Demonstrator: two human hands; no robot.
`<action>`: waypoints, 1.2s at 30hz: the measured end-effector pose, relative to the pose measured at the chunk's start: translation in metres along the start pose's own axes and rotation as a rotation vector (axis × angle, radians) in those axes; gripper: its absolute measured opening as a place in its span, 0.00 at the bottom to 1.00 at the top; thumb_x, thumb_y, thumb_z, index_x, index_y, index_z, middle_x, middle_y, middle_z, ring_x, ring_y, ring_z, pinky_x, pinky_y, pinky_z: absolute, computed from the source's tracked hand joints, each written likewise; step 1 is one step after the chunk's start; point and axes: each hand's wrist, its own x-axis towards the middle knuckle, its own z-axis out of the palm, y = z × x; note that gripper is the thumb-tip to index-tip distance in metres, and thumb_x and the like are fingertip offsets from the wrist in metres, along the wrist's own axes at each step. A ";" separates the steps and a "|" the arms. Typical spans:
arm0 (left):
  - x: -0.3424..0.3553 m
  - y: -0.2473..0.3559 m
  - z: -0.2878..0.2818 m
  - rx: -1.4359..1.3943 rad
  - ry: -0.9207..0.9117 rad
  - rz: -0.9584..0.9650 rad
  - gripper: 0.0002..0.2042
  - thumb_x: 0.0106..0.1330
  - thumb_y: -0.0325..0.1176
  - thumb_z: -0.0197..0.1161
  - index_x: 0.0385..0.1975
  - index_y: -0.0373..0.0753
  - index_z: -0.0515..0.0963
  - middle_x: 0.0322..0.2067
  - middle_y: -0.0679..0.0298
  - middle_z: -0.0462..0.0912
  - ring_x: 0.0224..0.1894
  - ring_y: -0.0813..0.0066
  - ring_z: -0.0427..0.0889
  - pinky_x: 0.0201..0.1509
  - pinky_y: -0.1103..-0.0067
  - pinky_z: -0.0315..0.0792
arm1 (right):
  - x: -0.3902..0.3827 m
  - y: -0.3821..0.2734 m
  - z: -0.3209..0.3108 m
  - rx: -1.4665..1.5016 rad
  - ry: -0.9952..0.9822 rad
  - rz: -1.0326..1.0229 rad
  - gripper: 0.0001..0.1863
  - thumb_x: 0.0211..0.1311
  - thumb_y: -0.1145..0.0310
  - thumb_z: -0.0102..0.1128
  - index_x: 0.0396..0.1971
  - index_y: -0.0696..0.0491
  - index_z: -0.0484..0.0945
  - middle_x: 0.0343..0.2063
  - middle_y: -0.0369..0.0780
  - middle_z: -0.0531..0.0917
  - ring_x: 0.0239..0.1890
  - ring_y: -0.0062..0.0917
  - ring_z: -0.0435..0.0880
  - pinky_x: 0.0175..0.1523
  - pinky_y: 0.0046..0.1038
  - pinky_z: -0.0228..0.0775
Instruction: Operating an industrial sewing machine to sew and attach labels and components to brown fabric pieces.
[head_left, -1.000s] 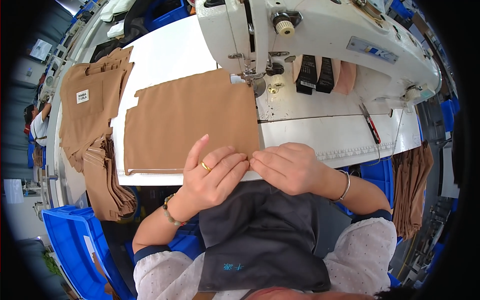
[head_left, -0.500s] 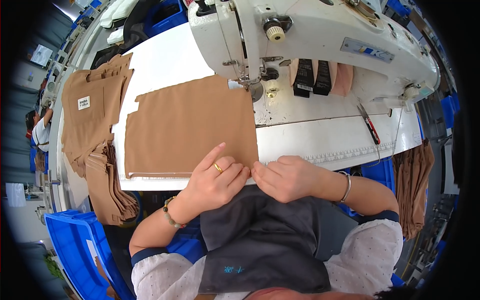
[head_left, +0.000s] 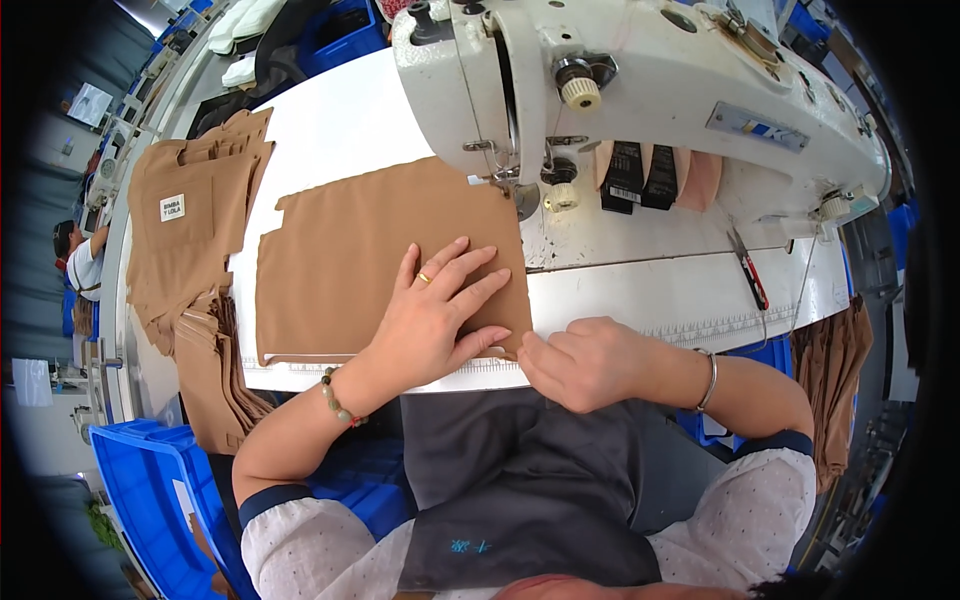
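Note:
A flat brown fabric piece (head_left: pixel 370 270) lies on the white sewing table (head_left: pixel 340 110), its far right corner at the needle area of a white sewing machine (head_left: pixel 640 70). My left hand (head_left: pixel 438 312) rests on the near right part of the fabric, open, with fingers spread and a ring on one finger. At the near right corner my right hand (head_left: pixel 580 362) is closed, fingertips pinching the fabric edge. Its exact grip is partly hidden by the fingers. The presser foot (head_left: pixel 515 185) stands by the fabric's far right corner.
Brown cut pieces (head_left: pixel 190 210) are stacked at the left. Red-handled scissors (head_left: pixel 748 270) and black labels (head_left: pixel 624 178) lie at the right. A printed ruler (head_left: pixel 690 325) runs along the near edge. Blue bins (head_left: pixel 150 480) stand below, and more brown pieces (head_left: pixel 825 390) hang at the right.
My left hand has gone from curled fingers at the near right corner to spread flat over the fabric, farther from me. My right hand stays pinched at the corner. The whole view has shifted slightly.

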 end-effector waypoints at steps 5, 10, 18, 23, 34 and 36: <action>0.013 -0.015 -0.001 0.009 0.006 0.008 0.30 0.60 0.48 0.73 0.63 0.47 0.77 0.66 0.61 0.71 0.72 0.53 0.65 0.73 0.44 0.53 | 0.000 0.015 0.010 0.007 -0.035 0.038 0.12 0.49 0.69 0.66 0.35 0.57 0.83 0.34 0.39 0.86 0.21 0.17 0.78 0.23 0.19 0.67; 0.028 -0.029 0.000 0.017 0.033 0.020 0.28 0.61 0.49 0.72 0.60 0.47 0.78 0.65 0.62 0.72 0.72 0.54 0.65 0.71 0.39 0.55 | 0.003 0.033 0.024 -0.026 0.073 0.042 0.05 0.47 0.69 0.62 0.21 0.52 0.76 0.18 0.32 0.68 0.17 0.17 0.71 0.20 0.21 0.64; 0.051 -0.051 -0.003 0.004 0.073 0.044 0.27 0.62 0.49 0.71 0.59 0.45 0.79 0.62 0.60 0.75 0.66 0.53 0.71 0.72 0.45 0.55 | 0.008 0.057 0.039 0.018 0.112 0.110 0.06 0.50 0.70 0.62 0.21 0.52 0.74 0.18 0.34 0.69 0.16 0.20 0.73 0.20 0.25 0.67; 0.064 -0.063 -0.004 -0.004 0.071 0.032 0.26 0.63 0.50 0.70 0.58 0.45 0.80 0.57 0.61 0.78 0.61 0.56 0.73 0.69 0.41 0.56 | 0.008 0.071 0.045 0.040 0.101 0.169 0.06 0.51 0.70 0.61 0.22 0.51 0.72 0.19 0.35 0.70 0.17 0.24 0.77 0.21 0.29 0.70; 0.079 -0.078 -0.003 -0.045 0.296 0.168 0.19 0.56 0.48 0.74 0.43 0.44 0.86 0.44 0.65 0.85 0.51 0.60 0.79 0.65 0.52 0.60 | 0.001 0.087 0.049 0.026 0.025 0.323 0.03 0.53 0.70 0.61 0.28 0.50 0.76 0.21 0.37 0.79 0.22 0.32 0.83 0.27 0.36 0.74; 0.076 -0.061 -0.007 0.001 0.307 0.244 0.16 0.55 0.44 0.74 0.40 0.44 0.86 0.42 0.67 0.85 0.49 0.64 0.79 0.64 0.56 0.63 | 0.001 0.087 0.049 0.038 0.027 0.365 0.05 0.53 0.70 0.61 0.31 0.50 0.79 0.21 0.36 0.80 0.23 0.32 0.83 0.28 0.36 0.75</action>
